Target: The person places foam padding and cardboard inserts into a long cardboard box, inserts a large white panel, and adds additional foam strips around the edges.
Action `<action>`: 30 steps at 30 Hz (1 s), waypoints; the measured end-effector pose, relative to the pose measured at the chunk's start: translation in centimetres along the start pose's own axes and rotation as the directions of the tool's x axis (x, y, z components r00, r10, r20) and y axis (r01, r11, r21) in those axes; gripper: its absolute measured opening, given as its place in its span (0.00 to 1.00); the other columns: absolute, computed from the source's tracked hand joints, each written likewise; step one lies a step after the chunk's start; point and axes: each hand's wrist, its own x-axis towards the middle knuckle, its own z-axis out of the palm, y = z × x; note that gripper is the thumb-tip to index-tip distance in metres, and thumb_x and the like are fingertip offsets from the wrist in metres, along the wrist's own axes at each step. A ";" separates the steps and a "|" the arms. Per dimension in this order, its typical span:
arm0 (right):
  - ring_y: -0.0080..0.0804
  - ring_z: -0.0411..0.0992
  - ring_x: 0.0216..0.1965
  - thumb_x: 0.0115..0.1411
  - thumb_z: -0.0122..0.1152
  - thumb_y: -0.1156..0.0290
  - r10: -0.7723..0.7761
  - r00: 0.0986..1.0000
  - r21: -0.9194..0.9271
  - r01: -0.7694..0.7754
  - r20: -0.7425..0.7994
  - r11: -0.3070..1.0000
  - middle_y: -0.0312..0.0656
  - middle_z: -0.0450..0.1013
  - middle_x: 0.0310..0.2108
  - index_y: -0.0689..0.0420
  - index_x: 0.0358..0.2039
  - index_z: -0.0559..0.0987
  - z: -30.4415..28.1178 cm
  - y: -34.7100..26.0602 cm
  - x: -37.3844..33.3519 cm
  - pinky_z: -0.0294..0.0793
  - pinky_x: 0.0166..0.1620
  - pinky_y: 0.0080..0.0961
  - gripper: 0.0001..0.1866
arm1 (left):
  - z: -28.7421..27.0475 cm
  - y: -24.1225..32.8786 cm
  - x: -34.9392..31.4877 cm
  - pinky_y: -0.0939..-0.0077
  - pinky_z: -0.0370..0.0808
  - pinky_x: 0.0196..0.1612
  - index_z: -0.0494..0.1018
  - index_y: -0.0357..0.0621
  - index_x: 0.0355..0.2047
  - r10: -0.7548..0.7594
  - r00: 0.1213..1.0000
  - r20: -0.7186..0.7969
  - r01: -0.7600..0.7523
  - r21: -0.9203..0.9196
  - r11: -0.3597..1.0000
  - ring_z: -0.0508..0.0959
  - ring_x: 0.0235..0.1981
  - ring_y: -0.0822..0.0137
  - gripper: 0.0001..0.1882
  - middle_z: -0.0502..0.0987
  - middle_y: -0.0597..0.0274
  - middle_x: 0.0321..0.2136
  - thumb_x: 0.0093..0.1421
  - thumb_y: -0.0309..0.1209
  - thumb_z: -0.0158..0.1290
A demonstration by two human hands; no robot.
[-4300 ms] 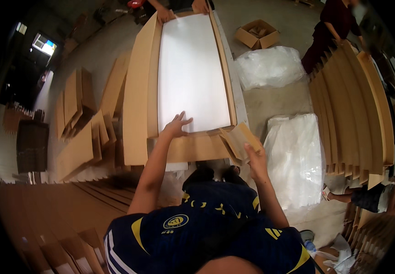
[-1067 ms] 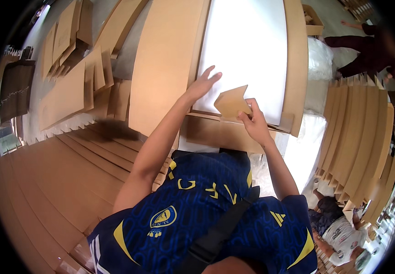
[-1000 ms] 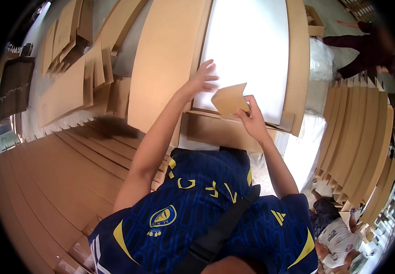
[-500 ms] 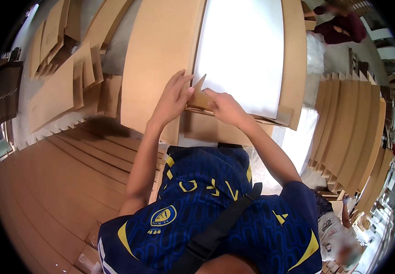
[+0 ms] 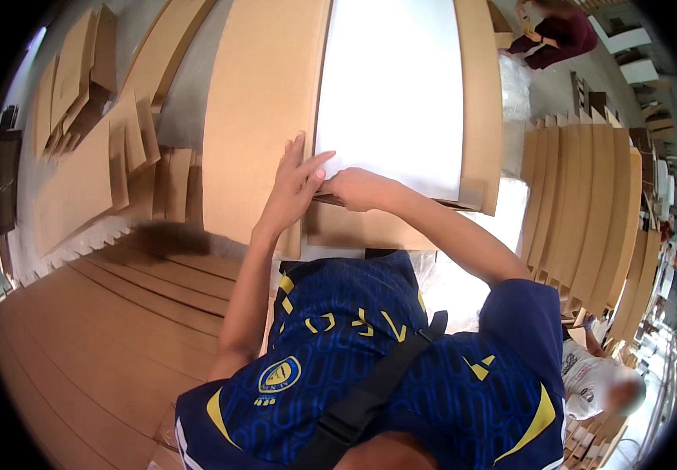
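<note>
Flat cardboard sheets point(image 5: 80, 168) lie spread on the floor to the left, with long cardboard strips point(image 5: 103, 313) stacked nearer. A row of upright cardboard panels point(image 5: 589, 211) stands to the right, beside a clear plastic bag point(image 5: 515, 74). A seated person in dark red point(image 5: 554, 31) works at the top right.

Four seconds ago the hands were apart: the left hand point(image 5: 295, 184) lay flat on the white panel point(image 5: 393, 86), the right hand point(image 5: 358, 188) held a loose cardboard corner piece point(image 5: 331, 199) at the carton's near right. The piece then moved onto the panel's near edge. Both hands have now met at the near left corner, covering most of the piece.
</note>
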 end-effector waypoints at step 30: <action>0.45 0.78 0.44 0.71 0.52 0.59 0.553 0.287 0.602 0.123 -0.782 0.789 0.43 0.80 0.41 0.51 0.49 0.82 19.9 -3.1 -25.7 0.76 0.47 0.41 0.15 | 11.2 15.6 -4.6 0.64 0.76 0.51 0.80 0.39 0.46 -0.044 0.552 0.833 -0.173 0.166 0.971 0.82 0.43 0.52 0.11 0.83 0.51 0.40 0.65 0.31 0.58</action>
